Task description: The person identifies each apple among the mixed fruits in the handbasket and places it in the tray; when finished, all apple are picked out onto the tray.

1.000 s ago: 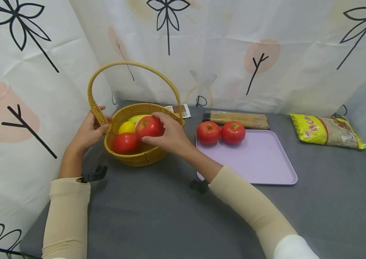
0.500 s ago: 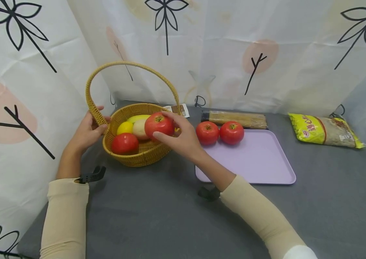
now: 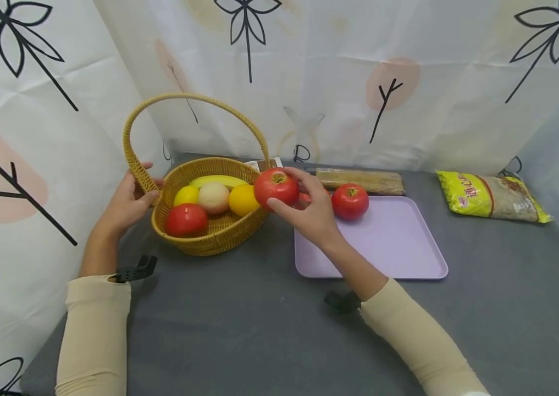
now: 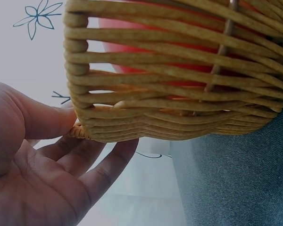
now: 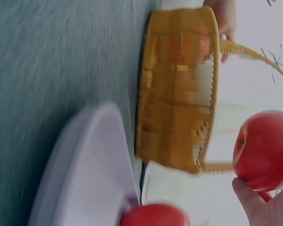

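My right hand (image 3: 317, 215) holds a red apple (image 3: 275, 187) between thumb and fingers, lifted just beyond the right rim of a wicker basket (image 3: 215, 242). In the right wrist view the apple (image 5: 265, 149) shows its dimpled end. With my left hand (image 3: 126, 204) I grip the foot of the basket's tall handle (image 3: 192, 97); the left wrist view shows the thumb and fingers about it. Inside the basket lie a banana (image 3: 217, 180), a lemon (image 3: 186, 196), a beige round fruit (image 3: 214, 198), an orange (image 3: 243, 199) and a red fruit (image 3: 187, 220).
A lilac tray (image 3: 398, 247) lies right of the basket, with a red apple (image 3: 350, 202) at its back edge and another mostly hidden behind my right hand. Behind it is a pack of dry noodles (image 3: 360, 181). A yellow food bag (image 3: 492, 196) lies far right.
My right hand has carried the apple up and rightward out of the basket, uncovering the beige fruit and the orange. My left hand keeps its grip on the handle.
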